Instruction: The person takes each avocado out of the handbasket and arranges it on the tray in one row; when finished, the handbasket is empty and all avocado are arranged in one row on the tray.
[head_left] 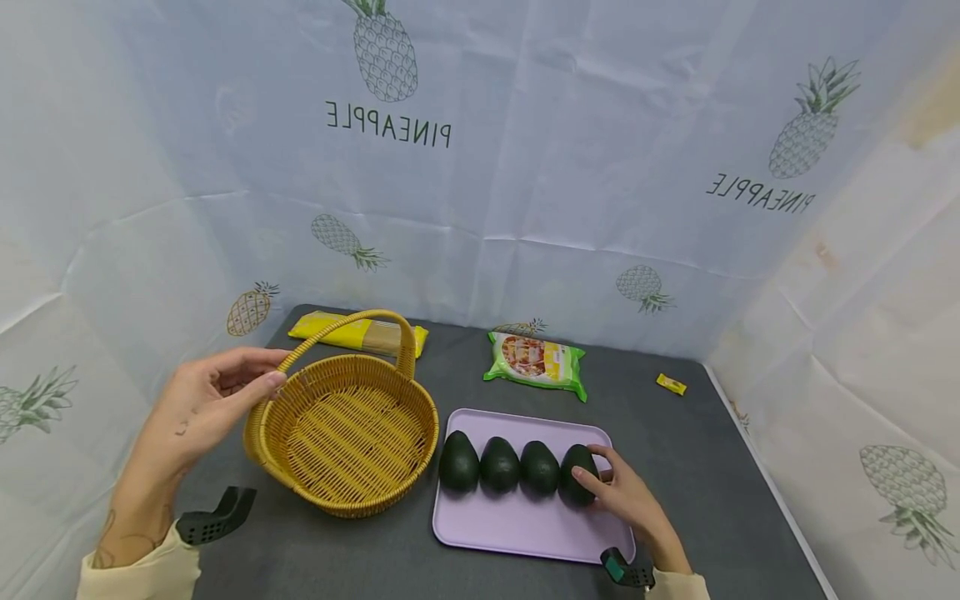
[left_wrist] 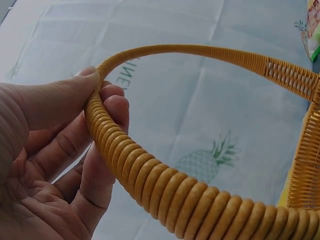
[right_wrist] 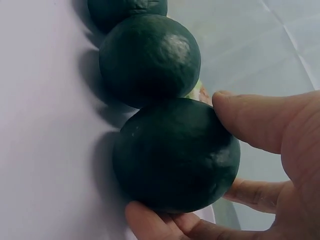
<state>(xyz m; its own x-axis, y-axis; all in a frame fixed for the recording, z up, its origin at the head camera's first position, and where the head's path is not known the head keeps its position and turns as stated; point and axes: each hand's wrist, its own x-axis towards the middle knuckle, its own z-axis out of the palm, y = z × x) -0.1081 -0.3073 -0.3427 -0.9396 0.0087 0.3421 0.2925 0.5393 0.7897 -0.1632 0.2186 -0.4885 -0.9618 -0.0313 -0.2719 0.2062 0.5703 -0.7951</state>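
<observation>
A yellow wicker basket [head_left: 352, 442] with a tall arched handle stands on the left. My left hand [head_left: 213, 400] pinches that handle [left_wrist: 150, 185] between thumb and fingers. Dark green avocados [head_left: 499, 465] lie in a row on a lilac tray [head_left: 525, 533] right of the basket. My right hand [head_left: 626, 492] is at the rightmost avocado [head_left: 577, 475], thumb on one side and fingers on the other. In the right wrist view this avocado [right_wrist: 175, 155] sits between thumb and fingers, touching its neighbour [right_wrist: 150, 60]. It appears to rest on the tray.
Behind the basket lies a long yellow packet [head_left: 348, 333]. A green food packet [head_left: 536, 362] is behind the tray, and a small yellow wrapped piece [head_left: 671, 384] lies at the back right. Pineapple-print cloth [head_left: 480, 167] hangs around the dark grey table [head_left: 675, 450].
</observation>
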